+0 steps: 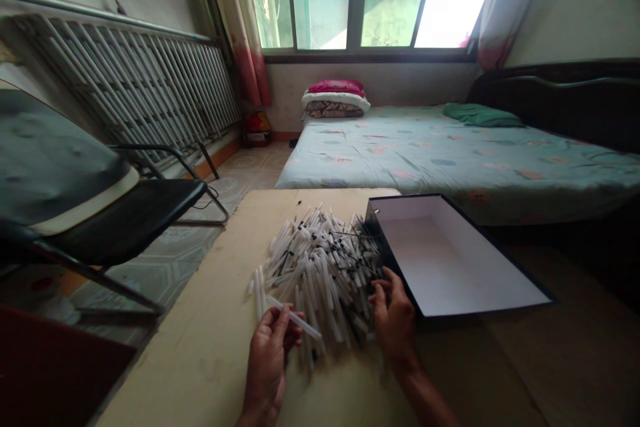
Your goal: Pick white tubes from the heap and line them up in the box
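Note:
A heap of white translucent pen barrels (320, 267), with small black parts and thin dark pieces among them, lies on the pale tabletop (200, 347). My left hand (270, 353) is at the heap's near left edge, pinching one white pen barrel (305, 327) between thumb and fingers. The barrel points down to the right. My right hand (395, 320) is at the heap's right edge, close beside the open box. Its fingers are loosely bent and apart, and I see nothing held in them. Some of the heap's near side is blurred.
A shallow box (450, 253) with dark outer sides and a white inside sits right of the heap. Beyond the table stands a bed (400, 153) with folded bedding (335, 99). A black folding chair (130, 213) is at the left, before a metal rail frame (145, 87).

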The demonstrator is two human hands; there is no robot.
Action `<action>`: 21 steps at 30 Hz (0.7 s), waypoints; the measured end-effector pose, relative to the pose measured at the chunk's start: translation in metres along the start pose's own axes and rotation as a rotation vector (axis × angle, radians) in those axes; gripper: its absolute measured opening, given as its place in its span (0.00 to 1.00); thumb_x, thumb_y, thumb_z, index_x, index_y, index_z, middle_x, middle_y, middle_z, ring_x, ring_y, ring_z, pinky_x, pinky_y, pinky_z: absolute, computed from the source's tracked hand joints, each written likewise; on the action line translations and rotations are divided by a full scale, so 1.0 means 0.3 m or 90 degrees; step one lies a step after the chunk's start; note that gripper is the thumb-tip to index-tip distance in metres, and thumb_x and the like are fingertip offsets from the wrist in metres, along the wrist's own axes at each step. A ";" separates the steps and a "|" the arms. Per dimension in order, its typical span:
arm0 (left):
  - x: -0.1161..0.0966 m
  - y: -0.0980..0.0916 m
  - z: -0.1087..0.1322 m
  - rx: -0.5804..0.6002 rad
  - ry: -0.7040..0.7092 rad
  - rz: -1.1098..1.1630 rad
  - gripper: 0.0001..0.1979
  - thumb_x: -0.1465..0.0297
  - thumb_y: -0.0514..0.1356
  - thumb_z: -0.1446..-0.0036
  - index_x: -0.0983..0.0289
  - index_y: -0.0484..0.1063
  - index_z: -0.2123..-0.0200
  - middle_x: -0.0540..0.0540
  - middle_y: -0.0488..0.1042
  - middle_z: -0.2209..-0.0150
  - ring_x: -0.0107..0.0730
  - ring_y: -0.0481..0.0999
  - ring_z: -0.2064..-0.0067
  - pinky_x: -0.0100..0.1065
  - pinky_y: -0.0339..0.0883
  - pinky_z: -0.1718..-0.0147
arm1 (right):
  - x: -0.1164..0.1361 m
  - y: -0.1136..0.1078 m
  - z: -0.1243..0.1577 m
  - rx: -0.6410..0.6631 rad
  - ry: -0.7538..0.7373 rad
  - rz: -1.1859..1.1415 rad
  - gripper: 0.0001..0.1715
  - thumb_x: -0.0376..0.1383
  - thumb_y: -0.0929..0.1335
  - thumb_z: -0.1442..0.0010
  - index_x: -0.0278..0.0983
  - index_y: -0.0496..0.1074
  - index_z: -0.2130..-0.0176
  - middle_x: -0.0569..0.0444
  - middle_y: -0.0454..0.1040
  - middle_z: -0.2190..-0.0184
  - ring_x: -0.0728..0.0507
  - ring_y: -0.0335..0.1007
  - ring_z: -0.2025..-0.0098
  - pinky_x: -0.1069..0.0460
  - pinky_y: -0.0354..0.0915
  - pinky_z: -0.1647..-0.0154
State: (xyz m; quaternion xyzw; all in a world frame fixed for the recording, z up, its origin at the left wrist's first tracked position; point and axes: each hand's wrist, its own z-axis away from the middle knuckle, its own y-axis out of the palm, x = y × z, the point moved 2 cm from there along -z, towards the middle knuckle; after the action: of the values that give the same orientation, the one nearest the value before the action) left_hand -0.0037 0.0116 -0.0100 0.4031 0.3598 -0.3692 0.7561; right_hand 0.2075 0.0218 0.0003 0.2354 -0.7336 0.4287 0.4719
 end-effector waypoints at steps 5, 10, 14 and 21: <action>-0.011 -0.002 0.013 0.007 0.007 0.002 0.17 0.64 0.68 0.61 0.66 0.70 0.68 0.53 0.78 0.75 0.23 0.71 0.79 0.24 0.65 0.80 | 0.001 -0.036 0.066 0.026 -0.081 0.052 0.16 0.37 0.59 0.38 0.33 0.66 0.53 0.47 0.74 0.65 0.44 0.73 0.68 0.51 0.68 0.66; -0.006 -0.005 0.028 0.006 -0.005 -0.003 0.17 0.64 0.68 0.60 0.66 0.70 0.68 0.53 0.78 0.75 0.23 0.71 0.80 0.24 0.66 0.80 | 0.024 -0.034 0.151 0.152 -0.206 0.144 0.08 0.32 0.61 0.39 0.36 0.68 0.68 0.52 0.71 0.71 0.45 0.69 0.69 0.52 0.64 0.66; 0.004 -0.009 0.032 0.013 -0.007 -0.003 0.18 0.64 0.69 0.61 0.67 0.70 0.67 0.53 0.77 0.75 0.24 0.72 0.80 0.25 0.66 0.81 | 0.030 -0.011 0.150 0.151 -0.245 0.182 0.08 0.29 0.61 0.41 0.36 0.68 0.63 0.51 0.70 0.68 0.44 0.69 0.66 0.52 0.63 0.65; 0.003 -0.004 0.028 0.019 -0.006 0.003 0.18 0.64 0.68 0.59 0.67 0.70 0.66 0.53 0.78 0.75 0.23 0.71 0.79 0.25 0.66 0.80 | 0.107 0.026 -0.034 0.049 -0.303 0.379 0.15 0.22 0.59 0.42 0.36 0.69 0.62 0.48 0.69 0.65 0.43 0.65 0.63 0.52 0.61 0.63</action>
State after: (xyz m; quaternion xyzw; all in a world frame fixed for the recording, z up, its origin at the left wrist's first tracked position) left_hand -0.0022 0.0036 -0.0078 0.4136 0.3500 -0.3747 0.7524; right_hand 0.1923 0.0363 0.0278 0.1227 -0.8422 0.5077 0.1339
